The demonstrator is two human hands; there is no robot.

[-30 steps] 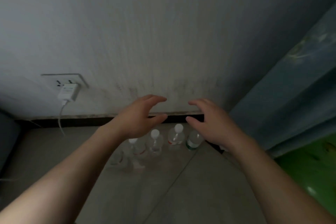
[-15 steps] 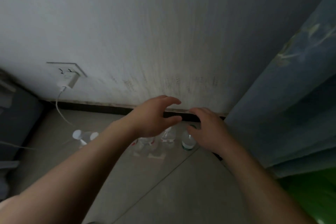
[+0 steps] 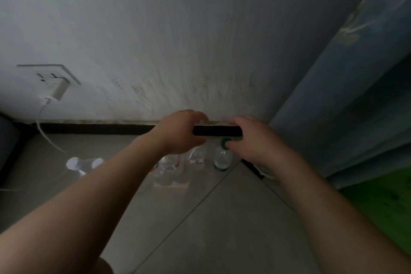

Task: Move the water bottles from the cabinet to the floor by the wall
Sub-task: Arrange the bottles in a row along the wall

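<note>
Far left there's a charger (image 3: 56,91) in the wall socket, its cable (image 3: 44,131) trailing to the floor, and 2 white-capped bottles (image 3: 84,163) near it, too blurry to say more. My left hand (image 3: 180,132) hovers in a loose curve, holding nothing, over the red-label bottles (image 3: 196,158) standing by the black skirting (image 3: 100,128). Next is the green-cap bottle (image 3: 222,158). My right hand (image 3: 253,140) is empty too, thumb right by that cap, can't tell if it's touching. My worry: they're packed tight, so 1 careless nudge could topple the row. The curtain (image 3: 333,118) crowds the right, open tiles are left and toward me
</note>
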